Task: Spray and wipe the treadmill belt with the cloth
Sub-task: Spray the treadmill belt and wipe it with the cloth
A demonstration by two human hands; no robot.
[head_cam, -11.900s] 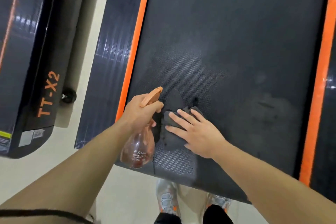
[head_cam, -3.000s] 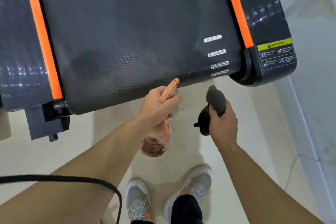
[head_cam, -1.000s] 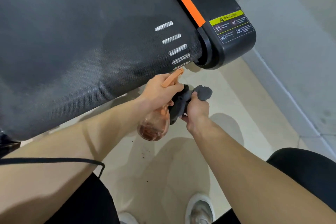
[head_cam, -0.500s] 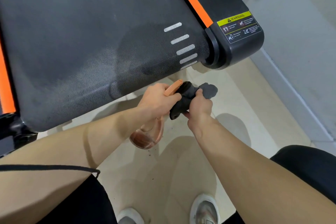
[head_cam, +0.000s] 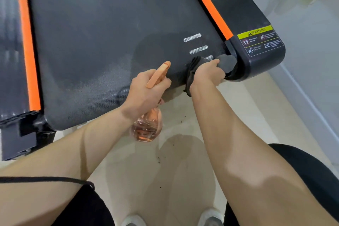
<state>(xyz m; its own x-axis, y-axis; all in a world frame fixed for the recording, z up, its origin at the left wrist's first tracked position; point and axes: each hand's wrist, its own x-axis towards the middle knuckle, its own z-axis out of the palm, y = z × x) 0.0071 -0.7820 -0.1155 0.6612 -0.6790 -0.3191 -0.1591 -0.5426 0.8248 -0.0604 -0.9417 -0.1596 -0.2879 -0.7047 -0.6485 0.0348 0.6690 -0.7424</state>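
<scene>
The black treadmill belt fills the upper half of the head view, with white dashes near its rear right corner. My right hand presses a dark grey cloth onto that rear right corner, beside the black end cap. My left hand grips an orange spray bottle just off the belt's rear edge, with the orange trigger head pointing up and forward. Part of the cloth hangs below my right wrist.
Orange strips border the belt on both sides. The right end cap carries a yellow warning label. A pale wall and skirting run close along the right. Cream floor with dark specks lies below, with my shoes at the bottom.
My right hand has moved forward and right, bringing the cloth from beside the bottle onto the belt's rear right corner. The left hand with the bottle stays roughly in place.
</scene>
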